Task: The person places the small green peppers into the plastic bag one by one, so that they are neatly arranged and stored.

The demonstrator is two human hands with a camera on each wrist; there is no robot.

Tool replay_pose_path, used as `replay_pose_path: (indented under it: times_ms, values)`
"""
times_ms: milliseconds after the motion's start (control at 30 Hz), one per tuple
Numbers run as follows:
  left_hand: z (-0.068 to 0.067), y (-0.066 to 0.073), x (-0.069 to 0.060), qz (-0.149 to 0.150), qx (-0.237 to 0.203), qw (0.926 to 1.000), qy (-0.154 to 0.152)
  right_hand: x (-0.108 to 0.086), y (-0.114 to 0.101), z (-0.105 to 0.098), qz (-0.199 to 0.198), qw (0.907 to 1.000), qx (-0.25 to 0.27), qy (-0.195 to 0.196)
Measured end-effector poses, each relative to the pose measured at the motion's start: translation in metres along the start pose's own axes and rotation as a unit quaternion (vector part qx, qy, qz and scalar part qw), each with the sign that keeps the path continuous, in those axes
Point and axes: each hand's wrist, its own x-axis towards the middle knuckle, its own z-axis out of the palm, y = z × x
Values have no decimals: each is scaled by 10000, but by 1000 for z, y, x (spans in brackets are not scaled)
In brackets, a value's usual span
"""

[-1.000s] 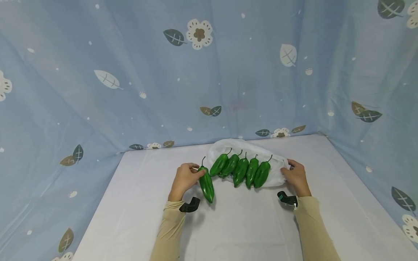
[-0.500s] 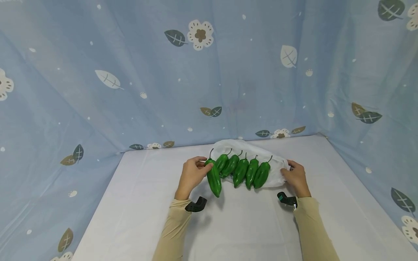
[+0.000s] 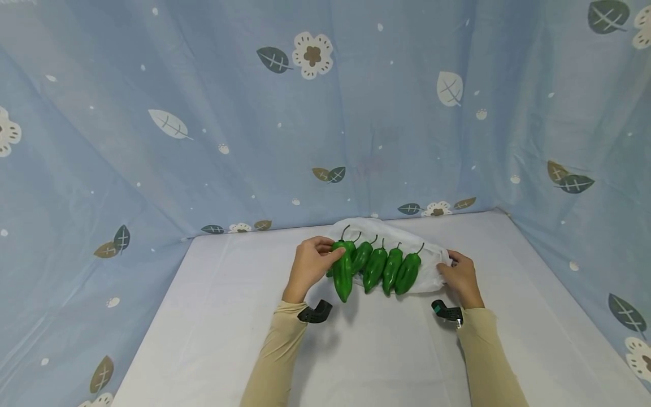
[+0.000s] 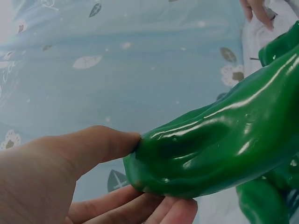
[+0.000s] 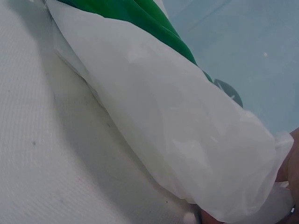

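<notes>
In the head view my left hand pinches a glossy green pepper between thumb and fingers, near its stem end. This pepper hangs tip down, in front of the leftmost of several green peppers lying side by side on a white plastic bag. The left wrist view shows the thumb on one side of the held pepper and fingertips beneath it. At the bag's right end, my right hand holds its bunched edge. Most of that hand is outside the right wrist view, where the bag covers the middle.
The peppers and bag are towards the back of a table covered with a white cloth. A blue curtain with leaves and flowers hangs behind and at both sides. Black devices sit on both wrists.
My left hand has moved right and slightly away from me with the pepper, which now overlaps the leftmost pepper in the row. My right hand stays at the bag's edge.
</notes>
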Motion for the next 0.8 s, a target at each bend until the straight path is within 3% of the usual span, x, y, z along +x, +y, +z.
replay_pose_path:
  times_ms: [233, 800]
  values:
    - [4, 3, 6, 68, -81, 9998, -174, -1, -2, -1, 37, 10000, 9, -44]
    - [20, 12, 21, 570, 523, 9966, -299, -2, -4, -1, 32, 10000, -36, -73]
